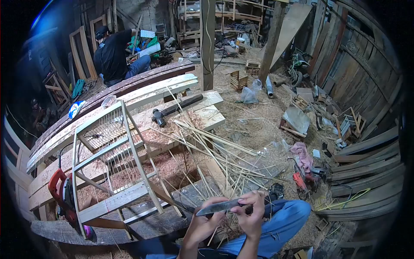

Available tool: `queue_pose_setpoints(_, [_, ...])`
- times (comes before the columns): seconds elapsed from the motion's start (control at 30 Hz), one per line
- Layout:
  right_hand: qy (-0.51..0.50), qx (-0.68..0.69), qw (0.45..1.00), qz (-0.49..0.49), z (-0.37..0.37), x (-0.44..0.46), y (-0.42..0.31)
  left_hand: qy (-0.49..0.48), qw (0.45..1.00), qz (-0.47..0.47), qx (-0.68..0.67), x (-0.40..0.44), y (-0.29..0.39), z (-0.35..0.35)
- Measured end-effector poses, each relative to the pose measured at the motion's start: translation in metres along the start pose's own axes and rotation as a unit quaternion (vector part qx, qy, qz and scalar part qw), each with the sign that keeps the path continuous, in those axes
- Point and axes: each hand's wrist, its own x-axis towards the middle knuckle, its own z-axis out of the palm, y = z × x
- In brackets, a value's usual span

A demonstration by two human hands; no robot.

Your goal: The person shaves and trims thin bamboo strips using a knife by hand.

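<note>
A knife (219,207) with a broad, pointed blade is held up in front of my lap, its tip toward the left. My right hand (251,212) is closed round its handle end, with the thumb and fingers near the blade's base. Under and behind the blade is my left hand (207,219), its fingers bent near the metal; what they hold, if anything, is hidden. Thin wooden strips (228,166) lie scattered just beyond my hands. A wooden frame (114,200) strung with thin cords or rods stands at the left.
A hammer (159,117) lies on the planks (207,115) amid shavings. A red power tool (60,190) is at the far left, another (300,181) on the floor at right. A person (114,56) sits at the back left. A post (207,47) rises behind the planks.
</note>
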Motion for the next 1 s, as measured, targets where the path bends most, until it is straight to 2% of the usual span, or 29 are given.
queue_pose_setpoints(0.1, [-0.008,-0.033,0.999,-0.024,0.002,0.002,-0.004,0.004,0.998,0.025,0.052,0.001,0.003,-0.001])
queue_pose_setpoints(0.23, [0.010,-0.041,0.999,-0.027,0.005,-0.001,-0.003,0.026,0.997,0.057,0.043,0.003,0.003,0.007])
queue_pose_setpoints(0.3, [0.011,-0.032,0.999,-0.028,0.007,0.001,-0.007,0.018,0.987,0.112,0.114,0.008,-0.005,0.002])
queue_pose_setpoints(0.33, [0.013,-0.023,0.999,-0.029,0.008,0.001,-0.008,0.018,0.987,0.111,0.114,0.007,-0.006,0.001])
queue_pose_setpoints(0.4, [0.017,-0.023,0.999,-0.028,0.010,0.000,-0.010,0.019,1.000,0.003,0.016,0.003,-0.002,0.001])
queue_pose_setpoints(0.43, [0.023,-0.023,0.999,-0.027,0.011,0.000,-0.010,0.020,1.000,0.003,0.015,0.004,-0.003,0.000])
queue_pose_setpoints(0.5, [0.027,-0.015,0.999,-0.033,0.014,-0.002,-0.008,0.014,0.992,0.102,0.073,0.007,-0.005,-0.002])
queue_pose_setpoints(0.6, [0.031,-0.010,0.998,-0.046,0.014,-0.004,-0.008,-0.023,0.991,0.134,0.000,0.008,-0.008,-0.007])
queue_pose_setpoints(0.77, [0.038,-0.027,0.997,-0.064,0.012,-0.005,-0.006,-0.022,0.994,0.107,-0.010,0.003,-0.001,-0.006])
queue_pose_setpoints(0.83, [0.094,-0.016,0.995,-0.037,0.011,-0.009,0.007,-0.007,0.994,0.107,-0.038,0.000,-0.002,-0.007])
queue_pose_setpoints(0.9, [0.108,-0.001,0.994,-0.017,0.002,-0.009,0.013,-0.018,0.999,0.033,-0.001,-0.003,-0.001,-0.013])
queue_pose_setpoints(0.97, [0.080,-0.037,0.996,0.003,-0.006,-0.008,0.013,-0.027,0.998,0.052,-0.012,-0.002,-0.005,-0.013])
queue_pose_setpoints(1.0, [0.084,-0.011,0.996,0.018,-0.005,-0.009,0.011,-0.038,0.997,0.070,-0.024,0.000,-0.005,-0.011])
